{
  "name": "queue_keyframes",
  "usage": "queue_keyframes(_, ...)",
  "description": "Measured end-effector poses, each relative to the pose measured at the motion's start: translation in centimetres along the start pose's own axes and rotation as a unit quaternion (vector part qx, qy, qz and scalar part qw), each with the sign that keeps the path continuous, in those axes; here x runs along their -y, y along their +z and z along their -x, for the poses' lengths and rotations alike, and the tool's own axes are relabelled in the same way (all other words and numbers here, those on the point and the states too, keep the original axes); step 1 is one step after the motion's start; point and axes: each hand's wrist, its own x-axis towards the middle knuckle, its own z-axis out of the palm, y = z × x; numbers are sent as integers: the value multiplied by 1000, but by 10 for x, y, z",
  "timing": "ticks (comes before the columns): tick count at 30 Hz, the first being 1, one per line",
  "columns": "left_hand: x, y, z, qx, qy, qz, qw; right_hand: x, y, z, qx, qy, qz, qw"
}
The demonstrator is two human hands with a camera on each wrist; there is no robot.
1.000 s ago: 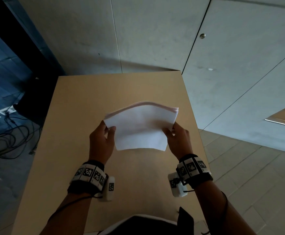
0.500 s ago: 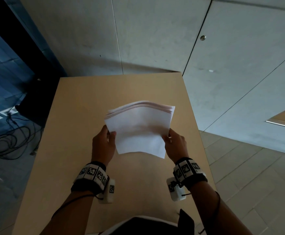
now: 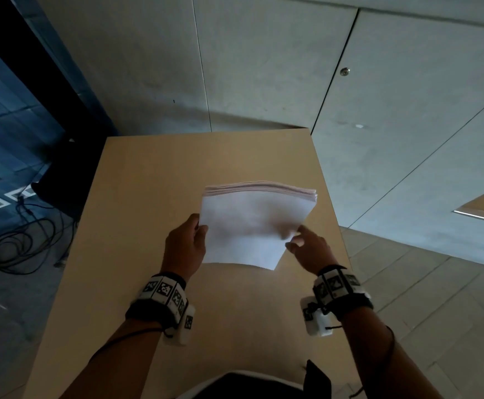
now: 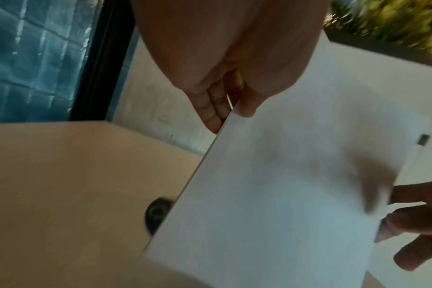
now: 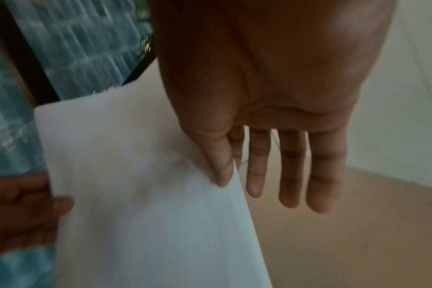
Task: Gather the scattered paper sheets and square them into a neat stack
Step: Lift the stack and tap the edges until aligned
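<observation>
A stack of white paper sheets [image 3: 249, 223] stands nearly upright over the tan table [image 3: 163, 174], its top edges roughly level. My left hand [image 3: 189, 240] grips its left edge, thumb in front and fingers behind [image 4: 210, 115]. My right hand [image 3: 301, 243] is blurred at the right edge. In the right wrist view the thumb [image 5: 219, 171] lies on the front sheet [image 5: 148, 194], the index finger goes behind it, and the other fingers are straight beside the edge. Whether the lower edge touches the table I cannot tell.
A dark round fitting [image 4: 158, 212] sits in the tabletop, partly hidden by the sheets [image 4: 284, 194]. Concrete wall panels [image 3: 263, 67] rise behind the table. A black box [image 3: 62, 180] and loose cables [image 3: 19, 240] lie on the floor to the left. Tiled floor [image 3: 422, 283] lies to the right.
The stack has shifted a little to the right and its top edges look more even. My right hand's outer fingers have straightened and the hand is blurred. My left hand keeps its grip.
</observation>
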Motion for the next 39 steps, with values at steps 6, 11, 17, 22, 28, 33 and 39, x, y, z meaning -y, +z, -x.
queue_keyframes(6,-42,-30,-23,4,157,-148,976,39,-64,16,-223,-145,-64,962)
queue_keyframes(11,-75,-45,-34,52,202,-253,945,82,-72,28,-138,-276,21,951)
queue_keyframes(17,-89,-54,-27,77,225,-287,928,78,-57,26,-108,-237,-55,964)
queue_keyframes(22,-57,-56,-21,92,194,-212,954,68,-46,28,-124,-262,-100,952)
queue_keyframes(28,0,-66,-10,101,54,-122,986,42,-42,15,-107,-200,-211,951)
queue_keyframes(33,5,-76,-5,-3,-83,141,987,37,-36,19,-78,-166,-353,917)
queue_keyframes(39,9,-57,2,22,-132,264,955,40,-24,20,-70,-118,-415,900)
